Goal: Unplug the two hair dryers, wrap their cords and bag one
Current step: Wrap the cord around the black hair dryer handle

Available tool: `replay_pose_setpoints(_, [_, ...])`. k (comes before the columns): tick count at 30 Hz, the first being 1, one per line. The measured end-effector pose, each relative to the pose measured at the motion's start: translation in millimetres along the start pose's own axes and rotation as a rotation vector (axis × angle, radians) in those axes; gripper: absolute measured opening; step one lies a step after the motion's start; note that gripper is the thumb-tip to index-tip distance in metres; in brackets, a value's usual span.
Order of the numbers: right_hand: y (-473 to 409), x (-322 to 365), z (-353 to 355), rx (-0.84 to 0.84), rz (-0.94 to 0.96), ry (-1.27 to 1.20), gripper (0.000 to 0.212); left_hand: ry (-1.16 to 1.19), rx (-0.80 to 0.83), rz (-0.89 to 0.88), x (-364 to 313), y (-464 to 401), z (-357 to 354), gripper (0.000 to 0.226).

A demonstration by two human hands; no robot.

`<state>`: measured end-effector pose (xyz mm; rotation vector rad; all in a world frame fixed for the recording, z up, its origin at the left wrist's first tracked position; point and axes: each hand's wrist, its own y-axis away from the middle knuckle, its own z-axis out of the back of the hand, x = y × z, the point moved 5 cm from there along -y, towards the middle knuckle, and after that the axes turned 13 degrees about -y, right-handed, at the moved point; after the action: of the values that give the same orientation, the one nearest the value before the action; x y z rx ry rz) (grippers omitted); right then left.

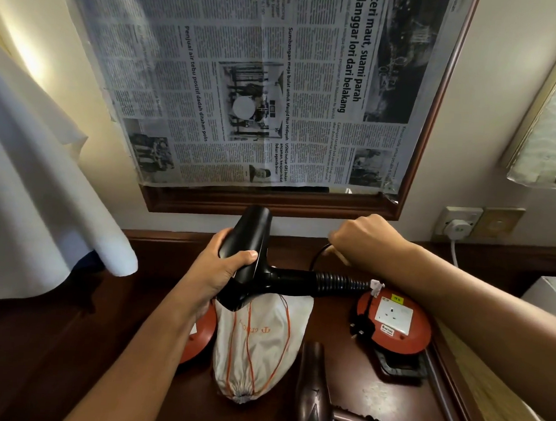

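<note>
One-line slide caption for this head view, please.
Left hand grips the black hair dryer above the drawstring bag while right hand pulls its cord.

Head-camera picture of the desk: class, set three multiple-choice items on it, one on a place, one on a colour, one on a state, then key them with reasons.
1. Where does the cloth drawstring bag lie?
A. On the desk, under the black hair dryer
B. Hanging from the mirror frame
C. Inside the cable reel

2. What colour is the cable reel with the socket?
A. Blue
B. Orange-red
C. Green

3. What is the left hand doing?
A. Lying flat on the desk
B. Gripping the black hair dryer
C. Pulling the white wall plug

Key: 1 A, the bag rests on the wooden desk below the black hair dryer. 2 B, its round body is orange-red. 3 B, its fingers wrap the dryer's barrel, while the right hand pinches the black cord.
</note>
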<state>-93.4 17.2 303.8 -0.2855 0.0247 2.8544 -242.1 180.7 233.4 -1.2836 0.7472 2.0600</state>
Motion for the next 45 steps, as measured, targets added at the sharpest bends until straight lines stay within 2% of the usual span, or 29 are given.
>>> replay_pose_setpoints(4, [4.9, 12.5, -2.9, 0.027, 0.065, -0.055, 0.031, -0.033, -0.046, -0.024, -1.4, -0.3, -0.9, 0.055])
replay_pose_setpoints(9, [12.2, 26.2, -7.5, 0.046, 0.060, -0.119, 0.022, -0.013, -0.166, -0.042, 1.1, -1.8, 1.7, 0.057])
replay_pose_setpoints(13, [15.3, 30.5, -11.5, 0.033, -0.068, -0.297, 0.023, 0.000, -0.247, -0.042, -1.2, -0.4, 6.3, 0.070])
replay_pose_setpoints(19, [23.6, 36.7, -22.5, -0.105, -0.234, -0.591, 0.015, 0.002, -0.322, -0.101, -5.5, 4.6, 5.3, 0.072])
replay_pose_setpoints(24, [29.3, 25.1, -41.5, -0.223, -0.435, -1.024, 0.020, 0.062, -0.373, -0.120, -9.2, 10.1, 6.0, 0.082])
replay_pose_setpoints(29, [28.5, 30.6, -65.2, -0.221, -0.553, -1.597, 0.014, 0.203, -0.349, -0.127, -10.6, 8.9, 8.6, 0.070])
replay_pose_setpoints(32, [29.1, 45.2, -70.3, -0.134, -0.543, -1.896, 0.015, 0.277, -0.354, -0.113, -13.0, 11.0, 10.2, 0.063])
replay_pose_setpoints(35, [29.1, 55.2, -76.5, -0.056, -0.490, -2.009, 0.022, 0.399, -0.340, -0.081, -17.2, 13.2, 10.3, 0.056])
replay_pose_setpoints(42, [27.8, 58.5, -77.9, -0.186, -0.360, -2.205, 0.052, 0.516, -0.281, -0.006, -20.3, 15.7, 13.0, 0.050])
replay_pose_setpoints(45, [29.4, 57.4, -75.5, -0.270, -0.304, -2.306, 0.049, 0.571, -0.257, 0.004, -25.6, 17.1, 14.6, 0.046])
